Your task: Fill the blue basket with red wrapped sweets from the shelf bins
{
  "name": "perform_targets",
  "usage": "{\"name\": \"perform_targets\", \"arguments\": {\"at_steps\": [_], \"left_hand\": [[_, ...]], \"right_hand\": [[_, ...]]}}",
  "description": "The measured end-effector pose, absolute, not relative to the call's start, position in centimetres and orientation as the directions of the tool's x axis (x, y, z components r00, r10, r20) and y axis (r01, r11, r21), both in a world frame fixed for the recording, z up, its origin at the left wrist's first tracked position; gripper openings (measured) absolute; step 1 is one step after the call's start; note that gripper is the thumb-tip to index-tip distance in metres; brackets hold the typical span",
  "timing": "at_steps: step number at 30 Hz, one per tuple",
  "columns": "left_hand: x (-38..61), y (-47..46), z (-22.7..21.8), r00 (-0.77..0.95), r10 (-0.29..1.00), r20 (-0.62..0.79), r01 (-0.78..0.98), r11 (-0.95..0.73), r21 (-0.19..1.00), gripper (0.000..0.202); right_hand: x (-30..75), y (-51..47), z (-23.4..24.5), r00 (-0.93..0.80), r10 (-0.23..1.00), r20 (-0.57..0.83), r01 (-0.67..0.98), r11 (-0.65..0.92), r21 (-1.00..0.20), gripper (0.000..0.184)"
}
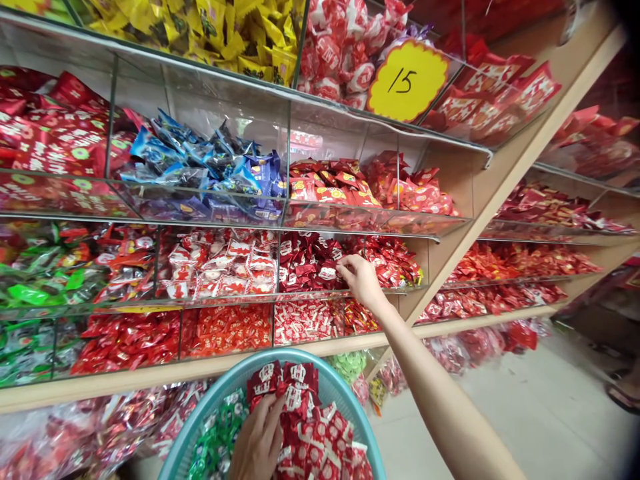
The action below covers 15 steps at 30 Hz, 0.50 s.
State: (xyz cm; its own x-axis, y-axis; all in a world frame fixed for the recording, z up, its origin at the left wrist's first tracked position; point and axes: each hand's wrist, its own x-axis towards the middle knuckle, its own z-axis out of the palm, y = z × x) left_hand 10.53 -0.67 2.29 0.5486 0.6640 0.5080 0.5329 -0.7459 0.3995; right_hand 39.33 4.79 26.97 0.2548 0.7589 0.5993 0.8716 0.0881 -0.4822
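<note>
My right hand (361,280) reaches into a shelf compartment, thumb and forefinger pinched on a dark red wrapped candy (329,273) at the edge of a pile of the same kind (303,261). Below it, a teal plastic basket (200,417) holds wrapped candies. My left hand (260,437) is inside this basket, its fingers stretched out over the candies and touching them. Green-wrapped candies (219,427) lie to its left. Dark red candies (299,383) lie beyond its fingertips, and red-and-white ones (320,440) lie to its right.
Clear-fronted shelves (220,297) hold candies sorted by colour. A yellow price tag (409,80) marked 15 hangs from the upper shelf. A slanting wooden upright (493,190) stands to the right. Bagged candies (55,433) lie under the bottom shelf, and pale floor tiles (540,413) show at right.
</note>
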Motion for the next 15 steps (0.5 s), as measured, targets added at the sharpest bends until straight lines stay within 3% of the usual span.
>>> {"name": "perform_targets", "arguments": {"at_steps": [4,7,9,11,13,15], "left_hand": [[11.2,-1.0,3.6,0.45,0.806,0.384,0.402,-0.567,0.719,0.041],[12.3,-0.9,6.6,0.397,0.918,0.0,0.182,-0.079,0.98,0.048],[13.0,-0.5,9.3,0.475,0.836,-0.274,-0.058,0.341,0.938,0.058],[13.4,-0.1,11.9,0.65,0.67,-0.359,-0.221,0.619,0.754,0.063],[13.5,0.3,14.0,0.72,0.599,-0.349,-0.275,0.709,0.65,0.056],[13.3,0.3,15.2,0.696,0.632,-0.342,-0.304,0.69,0.656,0.039]], "right_hand": [[37.0,0.9,27.3,0.192,0.693,0.695,0.81,0.288,-0.511,0.015],[34.3,-2.3,25.4,0.076,0.681,0.729,0.774,0.42,-0.473,0.014],[32.5,-4.1,23.3,0.006,0.716,0.698,0.738,0.468,-0.487,0.016],[30.9,-5.7,20.9,-0.065,0.768,0.637,0.694,0.493,-0.524,0.021],[29.7,-6.9,18.8,-0.114,0.815,0.569,0.668,0.487,-0.563,0.026],[29.1,-7.8,17.0,-0.131,0.846,0.517,0.661,0.463,-0.591,0.029]]}}
